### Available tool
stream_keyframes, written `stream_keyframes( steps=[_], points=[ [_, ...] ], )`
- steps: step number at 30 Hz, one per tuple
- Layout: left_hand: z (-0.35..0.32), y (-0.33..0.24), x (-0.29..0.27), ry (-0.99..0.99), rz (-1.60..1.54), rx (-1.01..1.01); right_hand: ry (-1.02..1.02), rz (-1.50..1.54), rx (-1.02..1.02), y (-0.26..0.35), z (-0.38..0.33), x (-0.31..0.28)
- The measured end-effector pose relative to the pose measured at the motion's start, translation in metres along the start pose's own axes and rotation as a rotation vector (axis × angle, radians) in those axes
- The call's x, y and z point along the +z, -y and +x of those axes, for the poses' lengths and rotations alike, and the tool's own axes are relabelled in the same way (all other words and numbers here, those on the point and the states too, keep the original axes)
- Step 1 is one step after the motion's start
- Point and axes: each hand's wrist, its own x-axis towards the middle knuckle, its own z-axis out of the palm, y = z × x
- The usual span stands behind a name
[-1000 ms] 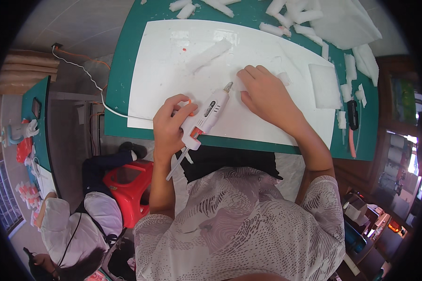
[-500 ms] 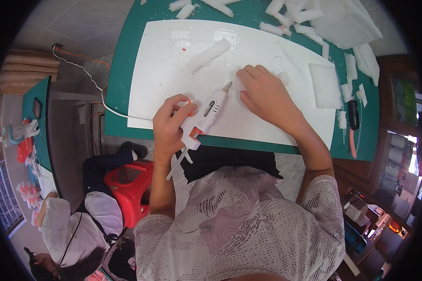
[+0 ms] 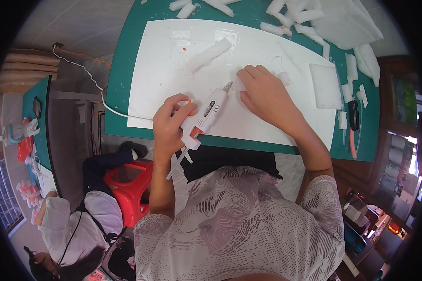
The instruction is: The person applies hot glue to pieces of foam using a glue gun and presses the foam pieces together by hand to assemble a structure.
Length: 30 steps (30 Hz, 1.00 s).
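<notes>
My left hand (image 3: pixel 171 117) is closed round the handle of a white hot glue gun (image 3: pixel 206 114) with orange parts. Its metal nozzle points up and right, and a clear glue stick (image 3: pixel 177 164) sticks out of its rear end. Just beyond the nozzle, my right hand (image 3: pixel 262 91) has its fingers curled down on a small piece of white foam (image 3: pixel 239 84), mostly covered by the fingers. Both hands are over a white board (image 3: pixel 159 70) lying on a green table mat (image 3: pixel 122 93). A strip of white foam (image 3: pixel 211 54) lies farther up the board.
Foam offcuts (image 3: pixel 309 16) are strewn along the far edge. A flat foam sheet (image 3: pixel 326 86) and a black-handled tool (image 3: pixel 354 117) lie at the right. A white cord (image 3: pixel 115 111) runs in from the left. Lower left, another person (image 3: pixel 79 225) sits by a red stool (image 3: pixel 131 192).
</notes>
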Motion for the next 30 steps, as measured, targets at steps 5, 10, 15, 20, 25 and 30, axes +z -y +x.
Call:
stream_keyframes(
  steps=[5, 10, 15, 20, 25, 30],
  points=[
    [0.0001, -0.0009, -0.0007, 0.001, -0.006, -0.001, -0.003, 0.008, 0.006, 0.0000, -0.0005, -0.0001],
    [0.0001, -0.0007, -0.0006, -0.001, -0.005, -0.005, 0.001, 0.009, 0.008, 0.0007, 0.0001, 0.0000],
    [0.0005, -0.0025, -0.0010, -0.003, -0.004, -0.008, -0.011, 0.012, 0.001, 0.0008, -0.0003, -0.0005],
    [-0.0005, -0.0006, -0.0015, 0.016, 0.019, -0.002, -0.026, 0.010, -0.006, 0.0001, -0.0002, 0.0012],
    [0.0000, -0.0007, 0.0002, -0.010, -0.014, 0.000, -0.021, 0.014, -0.007, -0.0002, -0.0001, 0.0003],
    [0.0002, -0.0011, 0.0000, -0.004, 0.004, -0.001, -0.030, 0.016, 0.002, 0.0004, -0.0001, 0.0006]
  ],
)
